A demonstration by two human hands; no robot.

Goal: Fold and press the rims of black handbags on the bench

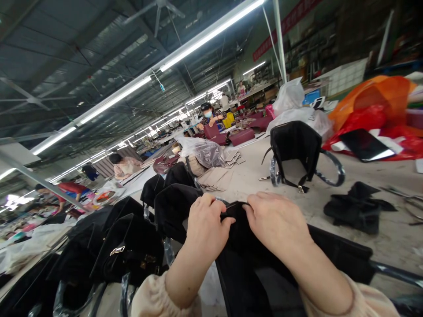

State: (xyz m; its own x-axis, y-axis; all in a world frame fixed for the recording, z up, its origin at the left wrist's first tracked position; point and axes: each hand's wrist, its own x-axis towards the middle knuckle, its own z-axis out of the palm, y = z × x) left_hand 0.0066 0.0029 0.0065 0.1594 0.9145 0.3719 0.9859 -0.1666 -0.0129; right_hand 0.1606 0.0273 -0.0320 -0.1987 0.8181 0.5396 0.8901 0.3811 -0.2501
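In front of me lies a black handbag, its upper edge pinched between both hands. My left hand is closed on that edge, thumb and fingertips curled towards the right. Close beside it, my right hand grips the same edge, with most of its fingers hidden behind the fabric. Plastic-wrapped handles stick out at the lower right. Left of my hands, another black bag leans near my wrist. The lower part of the held bag is partly covered by my forearms.
More black bags with metal clasps crowd the left side. An open black bag stands upright ahead. Black fabric pieces, scissors, a tablet and an orange bag lie right. Beige sheets lie ahead. Co-workers sit farther back.
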